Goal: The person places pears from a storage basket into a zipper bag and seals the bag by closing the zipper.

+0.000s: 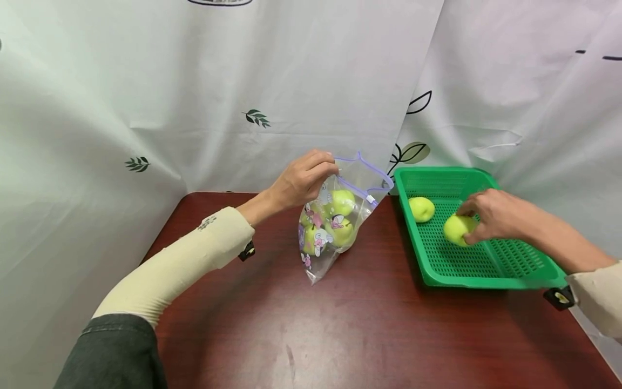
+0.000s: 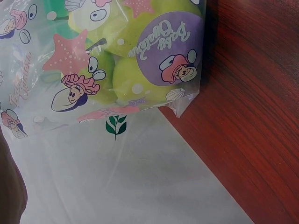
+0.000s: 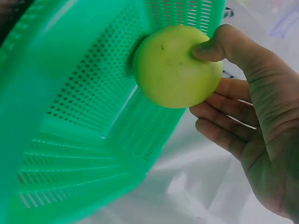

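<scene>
My left hand (image 1: 307,178) pinches the rim of a clear zip bag (image 1: 324,266) with a purple zip edge, whose mouth gapes toward the right. Several yellow-green apples (image 1: 341,231) fill its lower part; in the left wrist view they press against the printed plastic (image 2: 70,51). Over at the right, my right hand (image 1: 500,216) grips another apple (image 3: 175,70) between thumb and fingers, within the green basket (image 1: 419,254). A second apple (image 1: 421,209) lies in the basket near its left wall.
The dark red wooden table (image 1: 340,329) carries both bag and basket. White cloth (image 1: 311,81) with leaf prints hangs right behind the table and along its sides. The basket's raised rim stands between the right hand and the bag.
</scene>
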Tool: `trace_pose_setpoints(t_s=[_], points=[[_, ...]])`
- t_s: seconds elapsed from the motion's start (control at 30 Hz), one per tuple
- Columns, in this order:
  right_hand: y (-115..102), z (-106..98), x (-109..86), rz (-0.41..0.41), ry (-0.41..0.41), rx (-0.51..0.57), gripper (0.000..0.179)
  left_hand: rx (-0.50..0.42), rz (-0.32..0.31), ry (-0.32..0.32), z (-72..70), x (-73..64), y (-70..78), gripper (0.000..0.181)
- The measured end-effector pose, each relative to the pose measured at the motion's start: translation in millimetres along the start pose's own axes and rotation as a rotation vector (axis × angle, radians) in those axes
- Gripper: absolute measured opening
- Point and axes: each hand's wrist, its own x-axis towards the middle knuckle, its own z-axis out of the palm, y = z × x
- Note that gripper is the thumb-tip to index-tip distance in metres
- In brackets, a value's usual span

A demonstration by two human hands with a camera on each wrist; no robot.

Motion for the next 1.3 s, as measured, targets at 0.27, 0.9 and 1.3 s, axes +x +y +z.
trace_pose_setpoints(t_s=[0.27,0.9,1.3], points=[[-11.0,-20.2,14.0,0.016,0.058,-0.054,0.058,0.001,-0.001,0.000,1.1,-2.1,0.1,0.012],[-36.5,-60.7,37.7,0.036,0.173,-0.028,0.063,0.004,-0.013,-0.011,0.9,-1.0,0.3,0.013],[-60.0,-70.5,61.4,-0.217,0.468,-0.009,0.060,0.004,-0.009,-0.003,0.5,-1.3,0.5,0.014]])
